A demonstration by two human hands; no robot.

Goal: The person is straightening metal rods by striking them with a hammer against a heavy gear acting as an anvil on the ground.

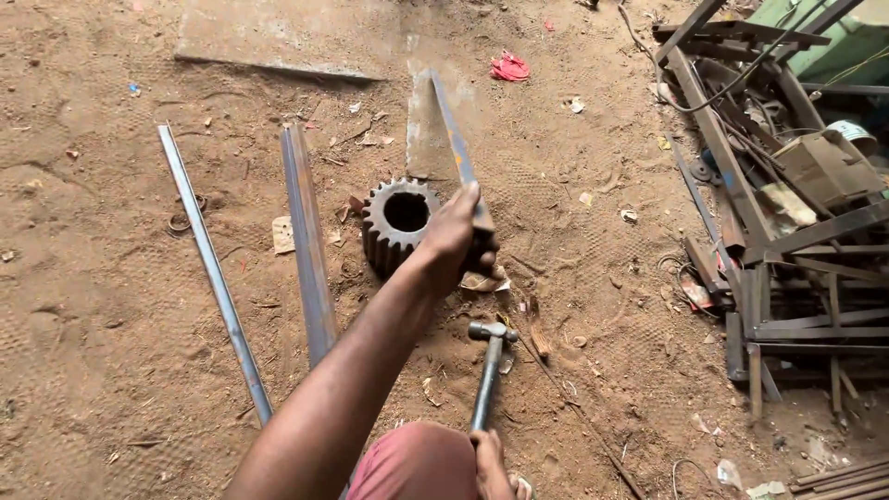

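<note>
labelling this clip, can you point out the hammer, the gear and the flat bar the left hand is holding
hammer (491, 331): head view, on its metal head, above the ground.
gear (378, 222): head view, on the toothed rim left of the bore.
flat bar (451, 130): head view, on the bare strip above the left hand (456, 236).

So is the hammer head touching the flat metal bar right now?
Apart. The head view shows the hammer head low, with bare dirt between it and the flat metal bar held by the left hand.

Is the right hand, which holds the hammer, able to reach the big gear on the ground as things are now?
Probably yes. The right hand grips the hammer, whose head lies on the dirt near the gear. Only the left hand, holding the flat metal bar beside the gear, partly crowds the way.
</note>
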